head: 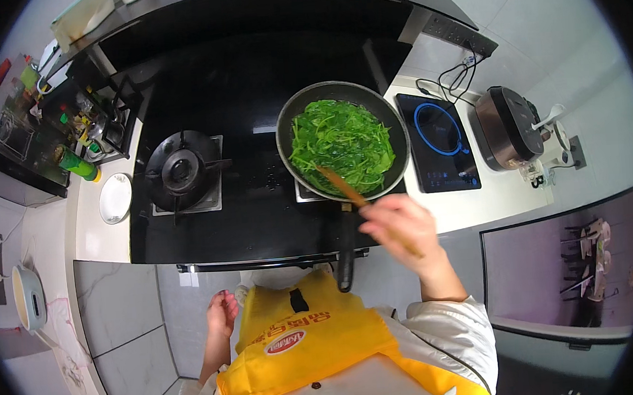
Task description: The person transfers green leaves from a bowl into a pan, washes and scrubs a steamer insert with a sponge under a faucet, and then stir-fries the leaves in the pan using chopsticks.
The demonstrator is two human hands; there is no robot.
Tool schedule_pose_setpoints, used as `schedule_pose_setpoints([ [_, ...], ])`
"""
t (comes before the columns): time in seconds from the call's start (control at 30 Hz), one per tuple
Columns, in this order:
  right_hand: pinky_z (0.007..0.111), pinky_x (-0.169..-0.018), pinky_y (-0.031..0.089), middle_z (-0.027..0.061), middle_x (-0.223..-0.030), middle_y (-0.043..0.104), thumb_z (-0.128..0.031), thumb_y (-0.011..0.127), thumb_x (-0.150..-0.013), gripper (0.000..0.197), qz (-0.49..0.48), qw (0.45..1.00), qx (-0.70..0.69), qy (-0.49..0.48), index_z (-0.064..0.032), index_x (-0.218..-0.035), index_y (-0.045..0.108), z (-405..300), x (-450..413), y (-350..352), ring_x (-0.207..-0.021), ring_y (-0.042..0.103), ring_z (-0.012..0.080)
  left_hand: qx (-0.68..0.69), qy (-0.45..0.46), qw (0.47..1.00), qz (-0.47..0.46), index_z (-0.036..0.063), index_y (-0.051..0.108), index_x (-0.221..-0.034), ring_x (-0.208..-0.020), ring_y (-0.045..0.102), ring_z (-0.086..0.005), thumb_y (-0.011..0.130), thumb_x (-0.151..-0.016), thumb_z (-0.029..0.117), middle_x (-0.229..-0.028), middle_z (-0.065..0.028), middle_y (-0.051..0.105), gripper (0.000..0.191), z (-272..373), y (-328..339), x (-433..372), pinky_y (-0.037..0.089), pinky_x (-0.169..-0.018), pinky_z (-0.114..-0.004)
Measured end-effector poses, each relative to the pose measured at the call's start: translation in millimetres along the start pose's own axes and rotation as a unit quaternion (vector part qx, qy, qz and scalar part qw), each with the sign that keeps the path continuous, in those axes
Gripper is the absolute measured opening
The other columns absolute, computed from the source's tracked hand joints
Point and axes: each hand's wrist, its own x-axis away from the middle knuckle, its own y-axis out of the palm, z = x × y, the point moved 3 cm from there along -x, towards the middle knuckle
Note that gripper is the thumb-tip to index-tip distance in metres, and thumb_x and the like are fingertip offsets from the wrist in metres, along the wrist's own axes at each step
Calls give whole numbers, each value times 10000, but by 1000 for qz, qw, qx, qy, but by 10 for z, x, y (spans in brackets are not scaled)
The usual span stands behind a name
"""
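Leafy greens (pixel 345 140) fill much of a dark frying pan (pixel 399 142) on the right side of the black glass cooktop (pixel 252 224). My right hand (pixel 401 230) is closed around a wooden spatula or similar utensil (pixel 343 184), whose far end is down among the greens. From the pan, a long black handle (pixel 345 250) points back towards my yellow apron (pixel 304 341). My left hand (pixel 223 314) hangs beside the apron, holding nothing, its fingers loosely curled.
Left of the pan is a bare gas burner (pixel 182 171). A white plate (pixel 115 198) and a green bottle (pixel 78 163) stand on the left counter, near a seasoning rack (pixel 108 129). An induction cooker (pixel 440 150) and a rice cooker (pixel 507 129) sit to the right, with cords (pixel 459 80) behind.
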Motion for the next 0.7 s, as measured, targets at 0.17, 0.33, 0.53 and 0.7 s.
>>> schedule_pose_setpoints([
  [0.17,340,-737,543,104,-988,532,-68,635,-744,239,-276,957,63,-55,-70,-974,702,-648,-328,1222,-932,602,258,32,1,999,-17,109,601,-1066,-679,633,-122,523,-948,176,-853,-16,666,156,455,-618,-171,515,-568,-257],
  [0.33,336,-739,556,115,-973,538,-101,622,-758,159,-399,884,240,-48,-50,-894,687,-636,-464,2624,-930,616,260,75,31,997,-6,103,605,-1065,-687,629,-115,541,-949,167,-853,-12,666,148,1168,-1336,-166,513,-584,-254],
  [0.53,343,-666,571,124,-957,528,-108,586,-795,96,-367,874,311,-67,-47,-860,623,-331,-57,3726,-858,626,255,111,60,992,26,110,608,-1054,-697,616,-104,555,-938,156,-872,-4,662,135,1618,-1731,-159,499,-607,-241],
  [0.7,386,-726,575,143,-992,557,-90,562,-828,140,-374,886,266,65,-52,-960,591,-238,129,4057,-922,621,302,65,80,994,25,122,602,-1067,-759,612,-96,565,-930,152,-915,-6,659,145,2007,-1597,-171,497,-652,-227],
])
